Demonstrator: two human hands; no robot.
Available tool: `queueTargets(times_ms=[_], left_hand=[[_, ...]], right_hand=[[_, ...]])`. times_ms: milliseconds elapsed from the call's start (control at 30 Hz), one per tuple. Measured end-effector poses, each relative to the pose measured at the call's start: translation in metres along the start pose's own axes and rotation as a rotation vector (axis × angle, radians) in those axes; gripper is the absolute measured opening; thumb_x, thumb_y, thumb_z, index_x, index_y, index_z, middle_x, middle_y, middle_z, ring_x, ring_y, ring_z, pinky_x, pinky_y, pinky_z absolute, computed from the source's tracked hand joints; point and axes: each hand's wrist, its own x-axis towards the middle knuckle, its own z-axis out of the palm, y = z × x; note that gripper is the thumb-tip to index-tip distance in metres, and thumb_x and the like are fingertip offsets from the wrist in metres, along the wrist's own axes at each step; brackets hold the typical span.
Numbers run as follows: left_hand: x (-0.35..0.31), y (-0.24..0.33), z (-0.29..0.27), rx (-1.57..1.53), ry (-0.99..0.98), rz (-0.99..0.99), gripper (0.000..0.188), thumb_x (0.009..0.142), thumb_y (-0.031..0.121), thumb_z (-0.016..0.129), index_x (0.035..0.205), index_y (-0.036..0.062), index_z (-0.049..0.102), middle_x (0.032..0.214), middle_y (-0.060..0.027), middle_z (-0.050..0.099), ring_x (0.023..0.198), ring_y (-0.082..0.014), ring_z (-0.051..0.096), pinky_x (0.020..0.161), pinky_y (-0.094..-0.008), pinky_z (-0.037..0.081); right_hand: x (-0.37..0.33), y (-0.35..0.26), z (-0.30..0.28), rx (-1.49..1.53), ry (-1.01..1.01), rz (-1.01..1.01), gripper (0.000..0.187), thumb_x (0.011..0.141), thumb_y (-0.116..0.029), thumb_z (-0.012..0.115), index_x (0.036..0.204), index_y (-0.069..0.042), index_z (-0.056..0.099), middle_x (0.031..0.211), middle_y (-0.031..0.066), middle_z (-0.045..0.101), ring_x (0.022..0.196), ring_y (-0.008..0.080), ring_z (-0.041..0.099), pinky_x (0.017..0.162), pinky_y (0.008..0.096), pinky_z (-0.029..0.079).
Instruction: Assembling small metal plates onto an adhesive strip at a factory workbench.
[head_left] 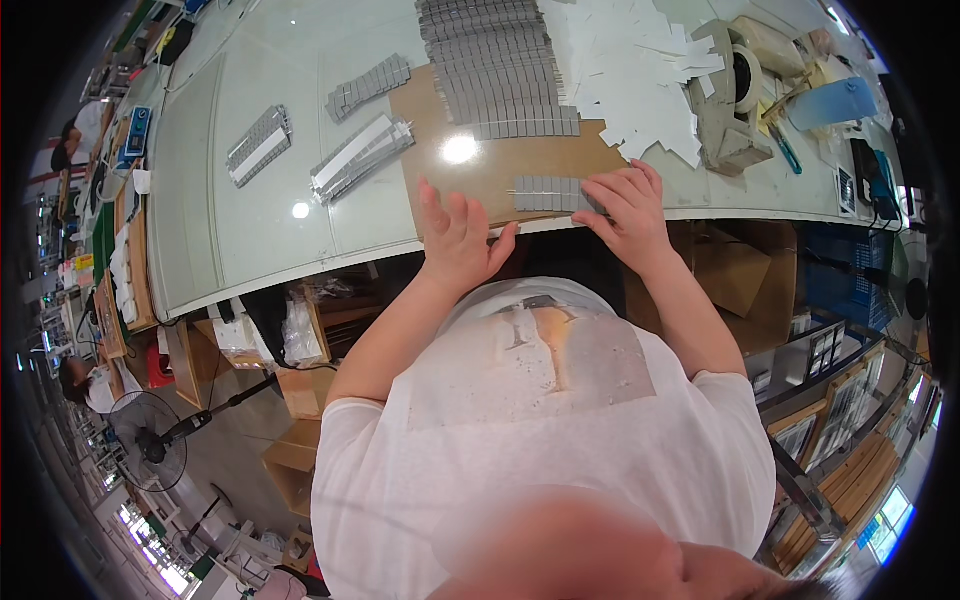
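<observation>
My right hand (634,218) is at the front edge of the table, thumb and fingers closed on the right end of a short grey segmented strip (546,194). That strip lies flat on a brown board (455,165). To its left, my left hand (458,238) is raised over the board's front edge with fingers spread and nothing in it. Beyond the strip, rows of like grey strips (490,65) lie overlapped in a long stack. Loose white paper pieces (640,75) are heaped to the right of the stack.
Three smaller bundles of grey strips lie at the left, one a bundle with a white band (362,158). A tape dispenser (735,110), a blue bottle (832,104) and a pen (786,150) are at the right. Cardboard boxes (735,280) sit below the table; a fan (150,440) stands left.
</observation>
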Motion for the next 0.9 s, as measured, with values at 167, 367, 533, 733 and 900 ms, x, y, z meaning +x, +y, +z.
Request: queueTargets(times_ms=[167,367,533,733,900], left_hand=[[0.000,0.001,0.000,-0.016,-0.021,0.023,0.109,0.085,0.031,0.079,0.164,0.0012,0.009,0.174,-0.0139,-0.004,0.156,-0.0513,-0.003,0.116,-0.0738,0.026],[-0.002,-0.001,0.001,-0.018,0.009,0.048,0.108,0.085,0.029,0.079,0.164,0.0015,0.010,0.174,-0.0141,-0.003,0.156,-0.0512,-0.005,0.114,-0.0764,0.026],[-0.002,-0.002,0.002,-0.016,0.016,0.044,0.108,0.084,0.028,0.079,0.164,0.0015,0.010,0.174,-0.0144,-0.002,0.156,-0.0516,-0.004,0.113,-0.0767,0.027],[-0.002,0.004,-0.001,-0.061,-0.017,-0.003,0.103,0.083,0.028,0.080,0.161,-0.0011,0.020,0.171,-0.0180,0.014,0.151,-0.0529,0.020,0.116,-0.0668,0.032],[0.019,0.012,-0.014,-0.168,-0.189,-0.106,0.076,0.081,0.028,0.079,0.145,0.0016,0.048,0.154,-0.0154,0.045,0.140,-0.0450,0.041,0.113,-0.0615,0.037]], right_hand=[[0.002,0.000,-0.004,0.040,-0.016,0.008,0.045,0.075,-0.029,0.086,0.111,-0.008,0.071,0.110,0.0041,0.070,0.098,0.0257,0.063,0.100,0.0463,0.042],[0.002,0.001,-0.007,0.029,-0.025,-0.025,0.048,0.074,-0.029,0.086,0.114,-0.007,0.070,0.110,0.0041,0.070,0.098,0.0264,0.062,0.092,0.0421,0.042],[0.006,0.001,-0.008,0.037,-0.034,-0.042,0.049,0.075,-0.029,0.086,0.115,-0.006,0.070,0.111,0.0049,0.069,0.099,0.0273,0.062,0.101,0.0476,0.044],[0.013,-0.003,-0.016,0.029,-0.020,-0.025,0.049,0.072,-0.026,0.087,0.114,-0.009,0.070,0.106,0.0030,0.068,0.102,0.0250,0.062,0.108,0.0511,0.042],[0.012,0.006,-0.023,0.007,-0.008,-0.002,0.048,0.074,-0.027,0.087,0.115,-0.008,0.071,0.106,0.0034,0.069,0.101,0.0246,0.063,0.109,0.0513,0.041]])
